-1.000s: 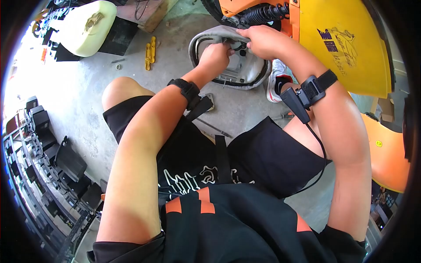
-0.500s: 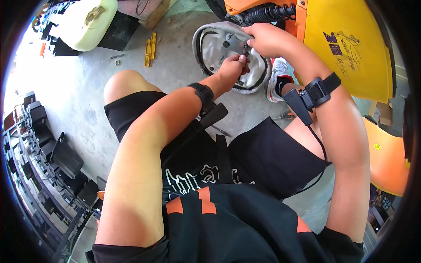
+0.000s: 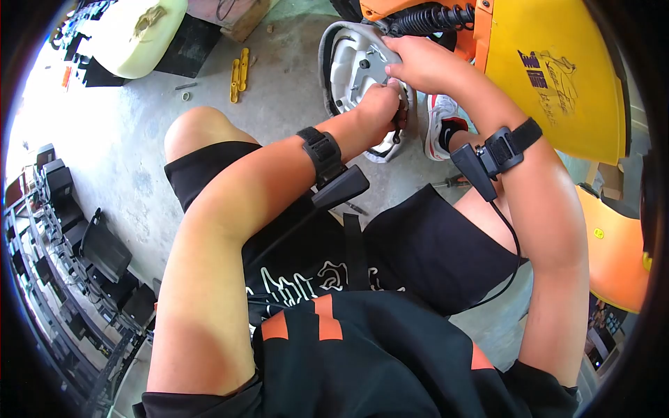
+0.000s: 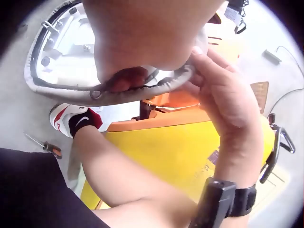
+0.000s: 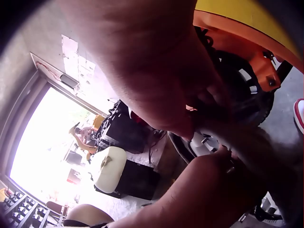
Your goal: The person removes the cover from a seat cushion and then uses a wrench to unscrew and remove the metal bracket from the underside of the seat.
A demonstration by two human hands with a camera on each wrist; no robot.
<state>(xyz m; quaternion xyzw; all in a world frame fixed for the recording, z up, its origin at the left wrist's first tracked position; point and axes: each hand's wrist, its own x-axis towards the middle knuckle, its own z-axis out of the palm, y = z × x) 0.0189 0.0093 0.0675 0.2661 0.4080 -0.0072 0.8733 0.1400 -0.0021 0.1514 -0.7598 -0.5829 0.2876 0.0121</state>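
Observation:
A seat-like oval shell (image 3: 364, 64) with a grey padded rim (image 4: 61, 96) shows its pale underside, tilted, between the hands. My right hand (image 3: 425, 63) pinches the upper right edge, its thumb and fingers across the rim; the left wrist view shows this hand (image 4: 230, 90) from the side. At the rim's right part, my left hand (image 3: 380, 108) has its fingers curled round a small dark tool (image 3: 397, 132), whose ring end (image 4: 96, 93) sticks out beside the rim. The right wrist view is dark, and the left hand's fingertips are partly hidden there.
A shock absorber (image 3: 432, 21) and large yellow panel (image 3: 557, 76) are close by the right hand. A shoe (image 3: 439, 129) stands just right of the shell. Two yellow bars (image 3: 239, 76) lie on the floor, left; a screwdriver (image 3: 456, 181) lies near the right knee.
The shell has turned and tipped so that it looks narrower. My left hand has moved from inside it to its right side, bringing the dark tool into view; the right hand keeps its grip.

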